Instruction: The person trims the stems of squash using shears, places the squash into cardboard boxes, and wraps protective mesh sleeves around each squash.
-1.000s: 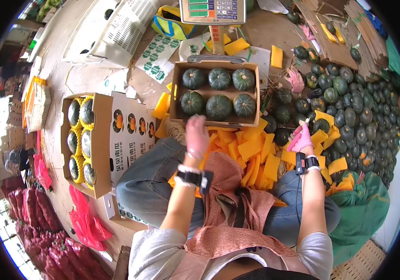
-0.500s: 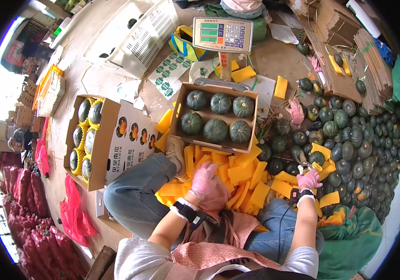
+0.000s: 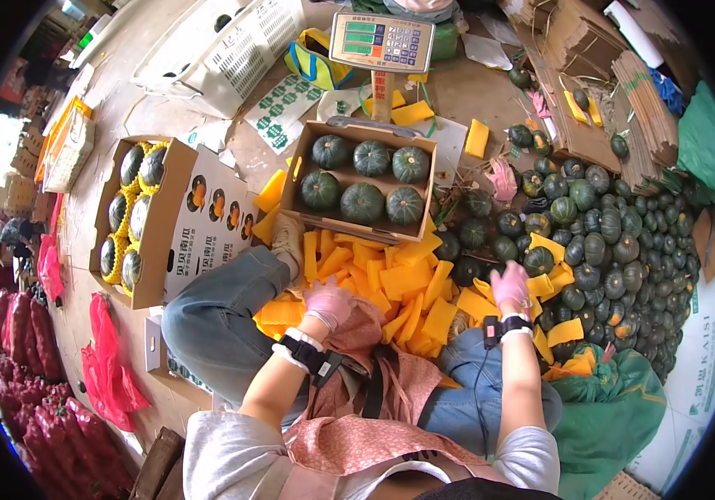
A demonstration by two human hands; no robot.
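Note:
My left hand (image 3: 330, 304), in a pink glove, is over the left part of the yellow foam pieces (image 3: 403, 279), its fingers apart and nothing visible in them. On the right, my right hand (image 3: 510, 287), also gloved, reaches up beside the dark green pumpkins (image 3: 538, 261). Its fingers look spread, though slightly blurred, and no held item shows. In front of me stands an open cardboard box (image 3: 311, 218) with two rows of bare pumpkins (image 3: 362, 202). At the left, another box (image 3: 155, 267) holds pumpkins in yellow foam nets (image 3: 130, 268).
Behind the near box is a scale display (image 3: 381, 42). A white crate (image 3: 245, 71) and a blue-yellow bag (image 3: 321, 60) stand at the back left. A large pumpkin pile (image 3: 624, 250) spreads at the right, above a green sack (image 3: 607, 417). Red bags (image 3: 65, 425) lie lower left.
My left hand has moved from the near box down to the foam pieces. The pale tool seen earlier in my right hand no longer shows. The camera view has shifted.

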